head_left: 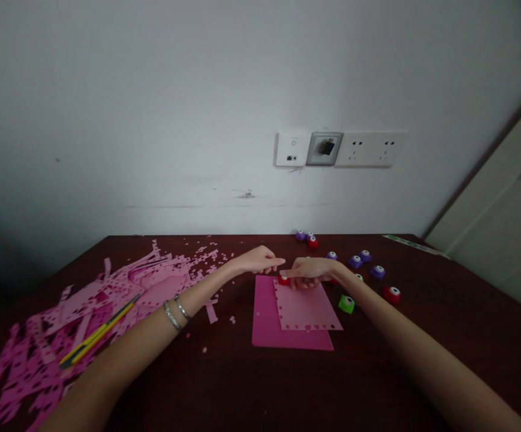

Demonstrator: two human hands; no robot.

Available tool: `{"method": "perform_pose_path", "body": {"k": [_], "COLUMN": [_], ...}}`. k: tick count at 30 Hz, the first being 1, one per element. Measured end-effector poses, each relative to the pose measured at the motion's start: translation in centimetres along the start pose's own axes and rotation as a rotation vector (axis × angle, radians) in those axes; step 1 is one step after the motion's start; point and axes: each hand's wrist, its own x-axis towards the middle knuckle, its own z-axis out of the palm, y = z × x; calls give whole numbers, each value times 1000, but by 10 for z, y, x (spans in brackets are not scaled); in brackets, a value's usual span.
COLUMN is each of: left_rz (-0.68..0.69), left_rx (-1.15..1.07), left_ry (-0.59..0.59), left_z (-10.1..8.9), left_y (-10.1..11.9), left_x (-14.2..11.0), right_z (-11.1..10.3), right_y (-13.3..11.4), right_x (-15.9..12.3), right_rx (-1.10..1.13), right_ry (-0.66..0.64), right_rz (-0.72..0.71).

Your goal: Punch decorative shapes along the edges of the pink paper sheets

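Observation:
A light pink paper sheet (307, 309) with punched holes along its near edge lies on a darker pink sheet (269, 327) on the dark wooden table (251, 384). At the far edge of the light sheet sits a small red paper punch (283, 279). My right hand (312, 271) is curled over that punch and the paper's edge. My left hand (260, 260) is closed with the index finger extended, its tip pressing toward the punch. Bracelets circle my left wrist.
Several small punches, purple (355, 261), red (392, 293) and green (346, 303), are scattered to the right. A heap of pink paper strips and scraps (84, 312) covers the left side, with a yellow utility knife (98, 332) on it. Wall sockets (339, 149) are behind.

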Motion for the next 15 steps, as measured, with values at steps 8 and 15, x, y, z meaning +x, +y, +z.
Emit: {"method": "perform_pose_path", "body": {"k": [8, 15], "left_rz": [-164, -202], "left_rx": [-38, -56], "left_ry": [-344, -524], "left_z": [-7, -15], "left_y": [5, 6], "left_x": [19, 32], "right_z": [-4, -5], "right_y": [-8, -16], "right_x": [2, 1], "right_rx": [0, -36], "right_ry": [-116, -128], "right_rz": [62, 114]}}
